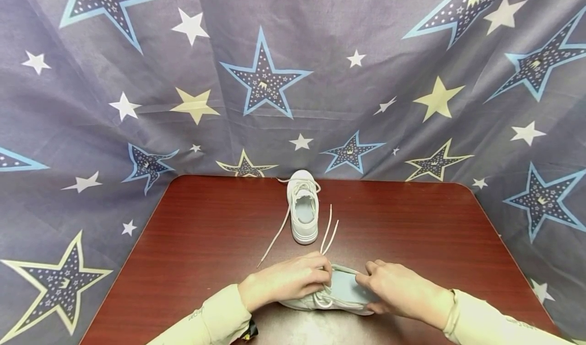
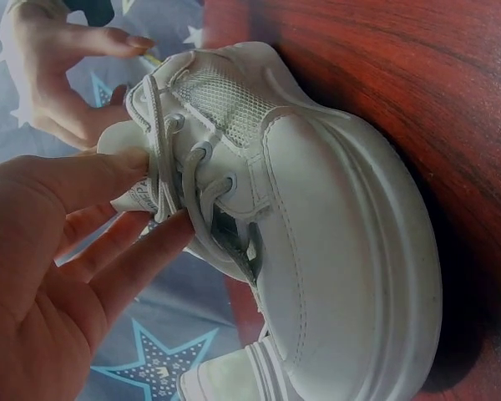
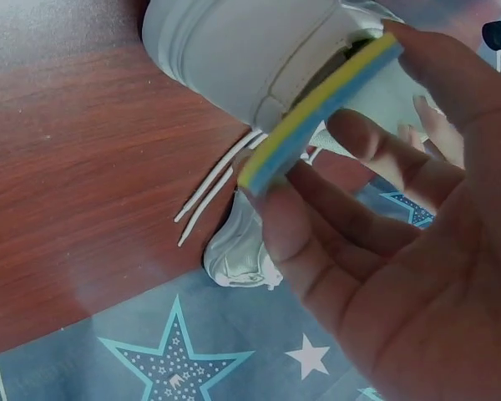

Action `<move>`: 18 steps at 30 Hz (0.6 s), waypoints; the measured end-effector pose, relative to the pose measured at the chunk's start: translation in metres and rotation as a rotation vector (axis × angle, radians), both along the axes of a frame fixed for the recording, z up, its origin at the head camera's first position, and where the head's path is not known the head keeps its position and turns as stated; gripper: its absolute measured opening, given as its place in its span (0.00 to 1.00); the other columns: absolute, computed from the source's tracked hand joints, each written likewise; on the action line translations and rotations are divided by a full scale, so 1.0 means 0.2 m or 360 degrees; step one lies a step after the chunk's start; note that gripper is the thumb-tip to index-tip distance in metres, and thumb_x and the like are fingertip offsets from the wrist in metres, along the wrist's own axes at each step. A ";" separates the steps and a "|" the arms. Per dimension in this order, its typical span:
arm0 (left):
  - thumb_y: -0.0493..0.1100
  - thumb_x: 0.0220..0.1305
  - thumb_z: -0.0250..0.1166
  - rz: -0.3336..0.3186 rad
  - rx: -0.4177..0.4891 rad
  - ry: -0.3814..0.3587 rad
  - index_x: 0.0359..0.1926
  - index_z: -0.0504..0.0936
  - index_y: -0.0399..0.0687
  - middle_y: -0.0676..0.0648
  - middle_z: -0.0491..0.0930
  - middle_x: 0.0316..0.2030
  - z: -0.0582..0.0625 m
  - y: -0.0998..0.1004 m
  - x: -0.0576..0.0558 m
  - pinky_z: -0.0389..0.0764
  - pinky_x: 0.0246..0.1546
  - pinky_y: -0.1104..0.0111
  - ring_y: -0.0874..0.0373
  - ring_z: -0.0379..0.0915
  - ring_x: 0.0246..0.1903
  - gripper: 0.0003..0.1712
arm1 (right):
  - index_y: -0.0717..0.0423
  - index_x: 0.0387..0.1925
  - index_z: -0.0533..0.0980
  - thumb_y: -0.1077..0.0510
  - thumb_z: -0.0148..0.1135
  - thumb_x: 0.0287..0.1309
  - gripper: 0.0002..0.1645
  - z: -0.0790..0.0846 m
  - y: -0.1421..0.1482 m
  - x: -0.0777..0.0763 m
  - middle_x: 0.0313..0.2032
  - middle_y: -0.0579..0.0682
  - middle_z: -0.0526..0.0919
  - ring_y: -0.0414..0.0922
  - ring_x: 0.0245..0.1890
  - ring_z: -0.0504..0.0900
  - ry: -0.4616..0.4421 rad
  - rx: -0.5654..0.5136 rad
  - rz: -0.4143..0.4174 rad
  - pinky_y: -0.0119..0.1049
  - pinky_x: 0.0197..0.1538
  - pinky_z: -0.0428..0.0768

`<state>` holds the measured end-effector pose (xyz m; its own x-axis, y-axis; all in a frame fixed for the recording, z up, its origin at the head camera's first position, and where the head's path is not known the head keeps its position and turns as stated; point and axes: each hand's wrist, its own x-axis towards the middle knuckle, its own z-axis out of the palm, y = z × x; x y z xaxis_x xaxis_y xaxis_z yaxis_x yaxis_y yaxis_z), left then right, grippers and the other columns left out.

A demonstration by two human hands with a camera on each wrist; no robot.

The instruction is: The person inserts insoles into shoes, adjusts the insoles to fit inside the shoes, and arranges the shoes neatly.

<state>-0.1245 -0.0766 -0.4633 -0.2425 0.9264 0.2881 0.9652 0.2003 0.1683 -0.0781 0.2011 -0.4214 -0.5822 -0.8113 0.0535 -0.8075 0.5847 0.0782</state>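
A white lace-up shoe [image 1: 304, 303] lies near the front of the table, its toe pointing left. My left hand [image 1: 293, 279] pinches the shoe's tongue [image 2: 123, 142] by the laces, between thumb and fingers. At the heel end, my right hand [image 1: 398, 289] grips a light blue insole [image 1: 345, 286] by its rear edge. The right wrist view shows that insole's blue and yellow layers [image 3: 317, 113] edge-on between thumb and fingers, lifted at the shoe's opening. The insole's front part is inside the shoe and hidden.
Another white shoe [image 1: 304, 230] stands behind, toe toward the back, with a loose lace [image 1: 278, 232] trailing left. Lace ends [image 1: 330, 235] of the front shoe lie on the brown table [image 1: 206, 223]. A star-patterned grey cloth [image 1: 320, 101] hangs behind the table's far edge.
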 end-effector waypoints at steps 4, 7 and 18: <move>0.41 0.65 0.70 0.0001 0.0004 -0.0004 0.38 0.81 0.54 0.56 0.78 0.45 0.00 0.00 0.00 0.73 0.59 0.75 0.61 0.74 0.50 0.05 | 0.45 0.32 0.78 0.43 0.83 0.39 0.23 0.00 0.00 0.00 0.26 0.42 0.70 0.40 0.26 0.73 0.0043 -0.0016 0.0063 0.32 0.26 0.75; 0.41 0.66 0.70 0.0003 0.0002 -0.0017 0.38 0.81 0.54 0.56 0.78 0.45 0.00 0.00 0.00 0.73 0.59 0.74 0.61 0.74 0.51 0.04 | 0.45 0.30 0.79 0.45 0.83 0.41 0.20 0.00 0.00 -0.01 0.27 0.42 0.69 0.39 0.27 0.71 0.0076 -0.0035 0.0120 0.30 0.26 0.75; 0.41 0.66 0.70 0.0002 0.0015 0.0010 0.37 0.82 0.54 0.56 0.78 0.44 0.00 0.00 0.00 0.72 0.58 0.75 0.62 0.74 0.50 0.04 | 0.43 0.21 0.75 0.54 0.79 0.42 0.16 -0.02 0.02 -0.04 0.26 0.41 0.65 0.37 0.25 0.65 0.0244 -0.0202 0.0347 0.24 0.25 0.67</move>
<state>-0.1245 -0.0764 -0.4634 -0.2418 0.9233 0.2984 0.9660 0.2000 0.1641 -0.0855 0.2042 -0.4257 -0.3724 -0.8974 0.2368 -0.8994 0.4119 0.1463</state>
